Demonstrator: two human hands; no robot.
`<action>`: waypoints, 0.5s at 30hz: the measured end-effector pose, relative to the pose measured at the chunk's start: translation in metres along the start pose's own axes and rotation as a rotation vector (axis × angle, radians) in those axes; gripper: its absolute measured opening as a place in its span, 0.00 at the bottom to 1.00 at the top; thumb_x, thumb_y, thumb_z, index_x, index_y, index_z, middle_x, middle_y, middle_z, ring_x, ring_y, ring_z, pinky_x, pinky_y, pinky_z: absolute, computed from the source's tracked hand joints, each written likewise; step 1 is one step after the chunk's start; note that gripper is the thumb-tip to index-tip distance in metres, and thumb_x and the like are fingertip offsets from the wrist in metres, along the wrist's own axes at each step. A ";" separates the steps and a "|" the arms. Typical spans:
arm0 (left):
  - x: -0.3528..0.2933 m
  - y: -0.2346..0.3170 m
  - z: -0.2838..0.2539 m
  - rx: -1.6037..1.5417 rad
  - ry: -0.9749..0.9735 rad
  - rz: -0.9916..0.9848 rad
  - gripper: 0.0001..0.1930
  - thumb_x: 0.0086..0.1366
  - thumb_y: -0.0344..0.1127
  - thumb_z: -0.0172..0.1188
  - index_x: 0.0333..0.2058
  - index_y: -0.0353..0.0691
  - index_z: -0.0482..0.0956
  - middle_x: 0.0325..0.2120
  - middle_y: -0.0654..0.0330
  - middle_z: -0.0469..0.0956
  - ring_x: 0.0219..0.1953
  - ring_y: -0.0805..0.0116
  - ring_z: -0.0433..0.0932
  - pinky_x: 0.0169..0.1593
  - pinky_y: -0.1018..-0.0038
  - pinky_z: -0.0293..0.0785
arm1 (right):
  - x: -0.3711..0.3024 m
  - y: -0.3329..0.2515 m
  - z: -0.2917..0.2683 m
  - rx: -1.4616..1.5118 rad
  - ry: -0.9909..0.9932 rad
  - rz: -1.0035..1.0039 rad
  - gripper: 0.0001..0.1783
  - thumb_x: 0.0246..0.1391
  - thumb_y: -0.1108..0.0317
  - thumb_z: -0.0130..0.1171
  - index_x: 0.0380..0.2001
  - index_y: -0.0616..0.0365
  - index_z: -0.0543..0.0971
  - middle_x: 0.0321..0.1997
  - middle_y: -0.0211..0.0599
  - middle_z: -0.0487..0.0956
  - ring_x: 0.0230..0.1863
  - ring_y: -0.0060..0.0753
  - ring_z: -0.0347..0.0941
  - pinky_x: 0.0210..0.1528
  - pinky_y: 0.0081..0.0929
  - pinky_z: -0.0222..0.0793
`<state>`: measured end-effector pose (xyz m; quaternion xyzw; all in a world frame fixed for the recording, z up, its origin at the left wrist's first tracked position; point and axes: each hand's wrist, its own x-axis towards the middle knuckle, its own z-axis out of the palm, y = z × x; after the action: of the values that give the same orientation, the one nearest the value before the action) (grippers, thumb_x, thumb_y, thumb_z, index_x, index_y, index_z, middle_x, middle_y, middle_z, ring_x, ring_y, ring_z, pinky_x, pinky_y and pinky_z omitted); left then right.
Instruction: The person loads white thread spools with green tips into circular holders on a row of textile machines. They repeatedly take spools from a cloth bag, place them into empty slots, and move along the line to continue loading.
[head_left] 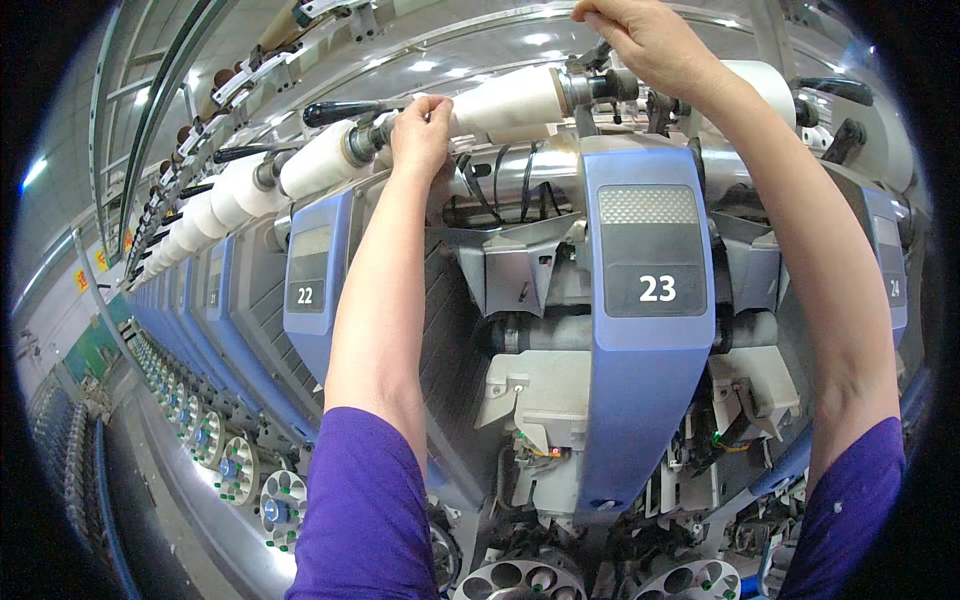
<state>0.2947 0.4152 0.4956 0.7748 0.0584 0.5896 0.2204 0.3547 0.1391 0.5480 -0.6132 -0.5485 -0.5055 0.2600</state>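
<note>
A white yarn cone (510, 102) lies sideways in its holder, above a shiny metal winding drum (545, 175) with dark curved grooves. My left hand (420, 132) is at the cone's left end, its fingers curled and pinched together. Whatever may be between them is too small to make out. Raised higher, my right hand (640, 38) is beyond the cone's right end, over the dark metal holder (605, 86). Its thumb and fingers are pressed together near the top edge; no thread shows clearly there.
Below the cone, a blue machine housing (650, 400) stands between my forearms. Black lever handles (342, 112) stick out along the row of cones. More white cones (318, 166) recede to the left. Round bobbin magazines (283, 508) line the machine's foot beside a walkway (150, 490).
</note>
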 end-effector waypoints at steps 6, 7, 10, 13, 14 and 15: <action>0.019 -0.008 0.004 0.149 0.035 -0.014 0.15 0.58 0.44 0.54 0.41 0.47 0.80 0.36 0.55 0.79 0.41 0.59 0.77 0.45 0.71 0.70 | -0.001 0.005 0.001 0.042 -0.001 -0.052 0.09 0.55 0.70 0.47 0.36 0.61 0.74 0.43 0.49 0.69 0.46 0.48 0.66 0.49 0.34 0.64; 0.021 -0.008 0.003 0.035 0.081 -0.018 0.14 0.57 0.44 0.54 0.39 0.47 0.80 0.35 0.55 0.80 0.39 0.61 0.78 0.44 0.71 0.70 | 0.000 0.006 0.002 0.039 0.029 -0.095 0.09 0.55 0.70 0.47 0.36 0.61 0.74 0.43 0.49 0.69 0.46 0.48 0.66 0.49 0.34 0.64; 0.016 -0.009 0.002 -0.169 0.137 -0.031 0.14 0.56 0.43 0.56 0.35 0.42 0.82 0.30 0.54 0.81 0.33 0.67 0.79 0.41 0.73 0.71 | 0.001 0.008 0.008 0.048 0.091 -0.181 0.08 0.54 0.71 0.47 0.35 0.61 0.74 0.43 0.49 0.68 0.45 0.48 0.66 0.49 0.33 0.64; 0.009 -0.011 0.001 -0.189 -0.014 -0.122 0.16 0.56 0.44 0.58 0.39 0.40 0.81 0.32 0.53 0.80 0.36 0.65 0.78 0.43 0.74 0.70 | 0.001 0.007 0.009 0.053 0.103 -0.163 0.08 0.54 0.71 0.48 0.35 0.61 0.74 0.43 0.49 0.68 0.45 0.48 0.66 0.49 0.33 0.63; 0.008 -0.012 0.001 -0.203 -0.040 -0.055 0.17 0.56 0.43 0.58 0.40 0.39 0.80 0.33 0.55 0.80 0.37 0.67 0.77 0.43 0.75 0.70 | 0.001 0.006 0.009 0.036 0.093 -0.152 0.08 0.54 0.71 0.48 0.35 0.61 0.74 0.43 0.49 0.68 0.45 0.48 0.66 0.49 0.33 0.63; 0.007 -0.012 0.001 -0.220 -0.071 0.010 0.17 0.57 0.43 0.59 0.41 0.38 0.80 0.35 0.57 0.79 0.37 0.70 0.76 0.42 0.77 0.69 | 0.000 0.005 0.008 0.019 0.082 -0.139 0.08 0.54 0.71 0.48 0.35 0.61 0.74 0.43 0.49 0.68 0.45 0.48 0.66 0.49 0.33 0.63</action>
<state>0.2994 0.4285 0.4966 0.7668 -0.0185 0.5656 0.3029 0.3622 0.1449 0.5467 -0.5499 -0.5835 -0.5417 0.2525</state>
